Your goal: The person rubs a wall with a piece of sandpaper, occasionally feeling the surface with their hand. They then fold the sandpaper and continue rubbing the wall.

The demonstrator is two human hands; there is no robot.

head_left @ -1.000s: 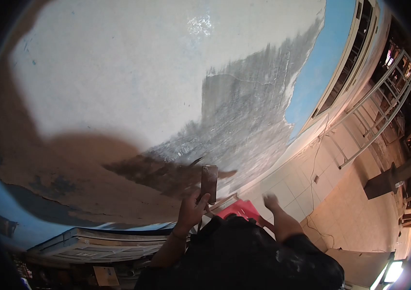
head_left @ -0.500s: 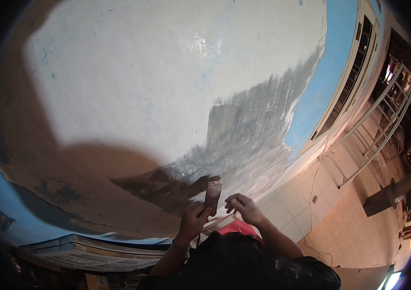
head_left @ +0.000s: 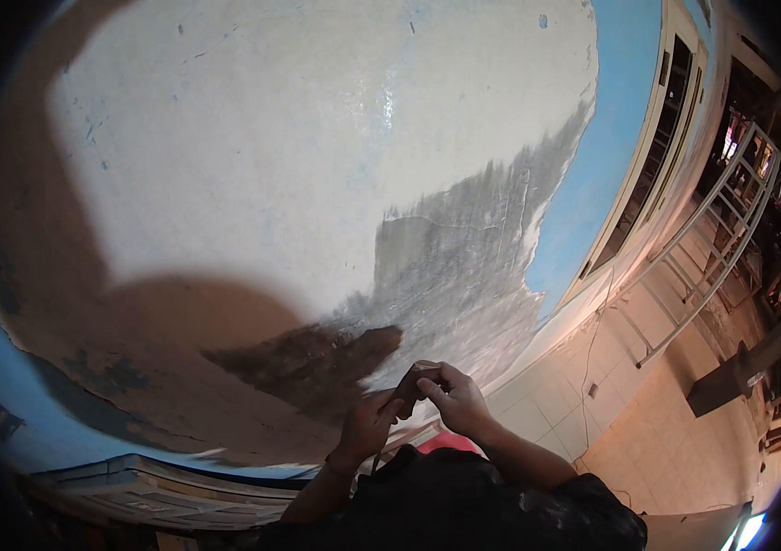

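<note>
My left hand [head_left: 368, 426] is closed round the lower end of a brown sanding block [head_left: 409, 389], which looks wrapped in sandpaper. My right hand [head_left: 457, 400] grips the block's upper end, fingers over its top and thumb on the near side. Both hands are in front of my chest, low in the head view, and cover much of the block. Beyond them rises a wall [head_left: 253, 165] coated in whitish filler. A grey, streaky patch [head_left: 450, 253] spreads over its lower right part, just past my hands.
Blue paint [head_left: 583, 211] borders the filler beside a louvred window frame [head_left: 652, 156]. To the right, a metal ladder-like frame [head_left: 712, 248] leans over the tiled floor [head_left: 629, 450], where a thin cable runs. A dark post base [head_left: 719, 384] stands further right. Stacked panels [head_left: 161, 491] lie lower left.
My right hand has moved left and closed on the top of the sanding block, which was in my left hand alone. The block now tilts to the right. The view has shifted slightly.
</note>
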